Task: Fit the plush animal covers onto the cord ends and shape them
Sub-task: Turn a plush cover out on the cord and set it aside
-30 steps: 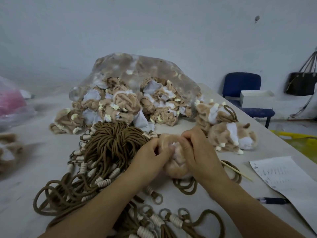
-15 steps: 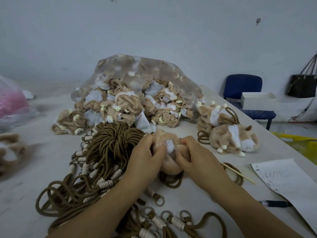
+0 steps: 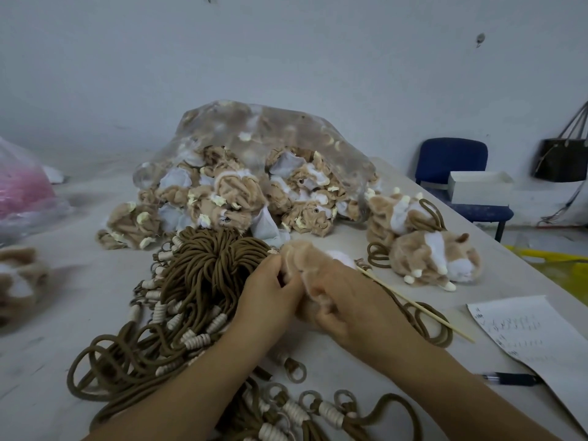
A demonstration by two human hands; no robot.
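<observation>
Mid-job at the grey tabletop [image 3: 47,361]: both hands work one tan-and-white plush animal cover [image 3: 307,254] held just above the surface, near its middle; the left hand [image 3: 270,294] pinches the fabric's near edge, its grip narrow and closed on plush; the right hand [image 3: 350,302] curls round the cover's lower side, fingers folded into the pile. Two finished tan plush animals [image 3: 436,259] lie to the right, brown cord loops beside them; a heap of limp, unfitted tan covers [image 3: 235,202] spilling from a clear plastic bag, and a thick bundle of brown cords with cream-wrapped ends [image 3: 203,275], suggest most of the work lies ahead (whether a cord end already sits inside the held cover cannot be seen); a thin wooden stick [image 3: 413,303] lies just right of the hands.
</observation>
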